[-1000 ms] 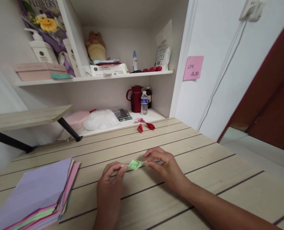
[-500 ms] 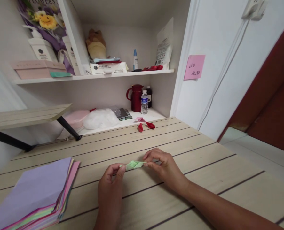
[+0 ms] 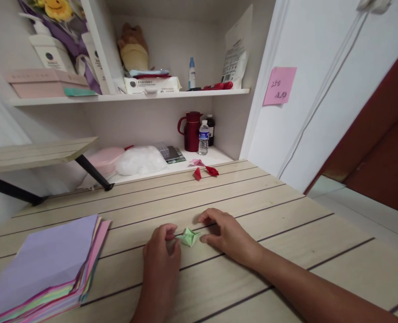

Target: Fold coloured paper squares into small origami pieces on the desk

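Striped wooden counter: folded green paper shape looked light, crushable, best pinched by tips; left hand, nine o'clock, right hand, three, both grips parted.

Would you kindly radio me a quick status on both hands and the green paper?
Left hand and right hand open, either side of the green folded paper. It rests on the tabletop between them. Paper stack off left, not in the way.
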`<state>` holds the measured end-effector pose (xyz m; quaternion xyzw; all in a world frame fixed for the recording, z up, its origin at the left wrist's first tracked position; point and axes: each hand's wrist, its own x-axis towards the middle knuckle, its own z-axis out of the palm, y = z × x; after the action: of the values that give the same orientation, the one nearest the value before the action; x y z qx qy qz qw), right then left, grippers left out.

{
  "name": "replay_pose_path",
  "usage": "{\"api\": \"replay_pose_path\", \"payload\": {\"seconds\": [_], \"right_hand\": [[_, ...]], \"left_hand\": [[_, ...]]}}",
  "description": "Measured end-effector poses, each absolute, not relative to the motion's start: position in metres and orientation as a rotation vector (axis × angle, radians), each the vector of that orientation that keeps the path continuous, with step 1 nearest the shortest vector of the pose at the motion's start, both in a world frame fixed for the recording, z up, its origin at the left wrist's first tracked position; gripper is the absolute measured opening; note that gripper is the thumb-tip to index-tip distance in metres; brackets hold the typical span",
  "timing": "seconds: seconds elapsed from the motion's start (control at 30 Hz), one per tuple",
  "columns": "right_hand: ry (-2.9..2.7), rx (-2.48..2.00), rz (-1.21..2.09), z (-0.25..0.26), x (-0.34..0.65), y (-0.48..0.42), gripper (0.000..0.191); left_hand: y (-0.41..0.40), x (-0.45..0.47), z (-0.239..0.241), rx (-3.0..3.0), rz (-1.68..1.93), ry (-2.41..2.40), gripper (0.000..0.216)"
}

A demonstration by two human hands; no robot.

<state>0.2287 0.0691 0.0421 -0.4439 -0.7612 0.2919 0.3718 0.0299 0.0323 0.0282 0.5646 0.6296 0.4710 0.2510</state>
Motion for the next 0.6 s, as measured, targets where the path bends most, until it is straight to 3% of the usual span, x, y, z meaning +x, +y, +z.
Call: {"api": "replay_pose_path", "payload": {"seconds": [0.17,0.6], "right_hand": [[-2.006,-1.168,0.84,0.045,0.234,0.068,0.055],[-2.05,-1.162,0.882,0.047,0.237,0.07,0.056]], "left_hand": [[0.029,0.019,0.029,1.472,1.314,1.754,0.046],[0.031,0.02,0.032,1.525,1.278,1.76,0.032]]}}
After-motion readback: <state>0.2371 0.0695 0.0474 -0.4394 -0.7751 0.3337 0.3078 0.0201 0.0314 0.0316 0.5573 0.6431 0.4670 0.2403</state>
